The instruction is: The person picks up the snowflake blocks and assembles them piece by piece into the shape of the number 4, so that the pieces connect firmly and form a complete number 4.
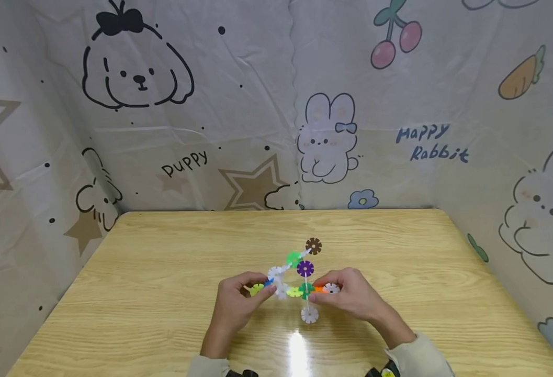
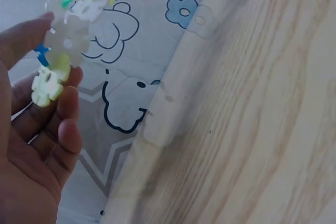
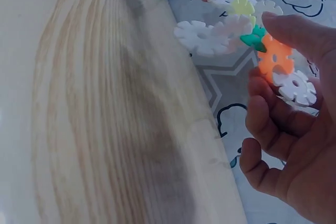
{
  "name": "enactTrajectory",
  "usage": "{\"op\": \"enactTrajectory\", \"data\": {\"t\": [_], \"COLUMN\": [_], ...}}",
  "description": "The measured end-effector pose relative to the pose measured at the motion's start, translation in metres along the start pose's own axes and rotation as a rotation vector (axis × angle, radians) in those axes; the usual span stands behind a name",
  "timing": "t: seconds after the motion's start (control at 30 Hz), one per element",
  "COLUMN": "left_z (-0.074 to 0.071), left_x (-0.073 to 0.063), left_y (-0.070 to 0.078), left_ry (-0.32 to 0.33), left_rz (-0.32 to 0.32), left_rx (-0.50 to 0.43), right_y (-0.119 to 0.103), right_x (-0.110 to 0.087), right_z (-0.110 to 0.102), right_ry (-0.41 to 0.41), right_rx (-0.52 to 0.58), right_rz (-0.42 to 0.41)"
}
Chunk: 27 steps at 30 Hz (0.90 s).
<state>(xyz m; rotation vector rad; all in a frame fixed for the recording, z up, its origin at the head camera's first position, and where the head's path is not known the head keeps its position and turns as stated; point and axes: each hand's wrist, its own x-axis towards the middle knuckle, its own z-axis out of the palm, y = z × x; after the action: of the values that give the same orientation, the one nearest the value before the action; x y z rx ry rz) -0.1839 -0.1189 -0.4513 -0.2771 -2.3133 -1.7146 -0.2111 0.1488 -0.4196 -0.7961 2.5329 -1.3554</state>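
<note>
Notched plastic snowflake discs are linked into one branching piece, lifted off the tabletop between both hands. My left hand (image 1: 233, 299) pinches its left end, around a blue disc (image 2: 42, 54) next to a white one (image 2: 68, 41); a pale yellow-green disc (image 2: 47, 85) sticks out beside the fingers. My right hand (image 1: 353, 294) grips the other end near the orange disc (image 3: 275, 59) and dark green disc (image 3: 254, 39), with a white disc (image 3: 295, 88) at the tip. A purple disc (image 1: 305, 268) and a brown disc (image 1: 313, 246) top two upper branches. Below hangs a white disc (image 1: 309, 314).
The wood-grain table (image 1: 172, 246) spreads beneath both hands. Behind it and along both sides hangs a pale cloth (image 1: 248, 104) printed with cartoon animals and stars. Light reflects off the tabletop near its front.
</note>
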Motion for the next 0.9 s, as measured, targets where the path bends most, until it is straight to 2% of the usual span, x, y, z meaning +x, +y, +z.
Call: {"op": "enactTrajectory", "data": {"t": [0.27, 0.4, 0.6, 0.9], "left_z": [0.005, 0.007, 0.011, 0.018], "left_x": [0.002, 0.003, 0.005, 0.006], "left_y": [-0.004, -0.005, -0.008, -0.006], "left_ry": [-0.039, -0.059, -0.077, -0.056], "left_rz": [-0.015, -0.065, -0.113, -0.177], "left_rx": [0.154, 0.215, 0.251, 0.316], "right_y": [0.013, 0.017, 0.023, 0.032], "right_x": [0.002, 0.004, 0.005, 0.004], "right_z": [0.006, 0.008, 0.01, 0.013], "right_ry": [-0.007, -0.002, -0.012, -0.032], "right_rx": [-0.048, -0.074, -0.089, -0.088], "right_rz": [0.039, 0.052, 0.056, 0.063]}}
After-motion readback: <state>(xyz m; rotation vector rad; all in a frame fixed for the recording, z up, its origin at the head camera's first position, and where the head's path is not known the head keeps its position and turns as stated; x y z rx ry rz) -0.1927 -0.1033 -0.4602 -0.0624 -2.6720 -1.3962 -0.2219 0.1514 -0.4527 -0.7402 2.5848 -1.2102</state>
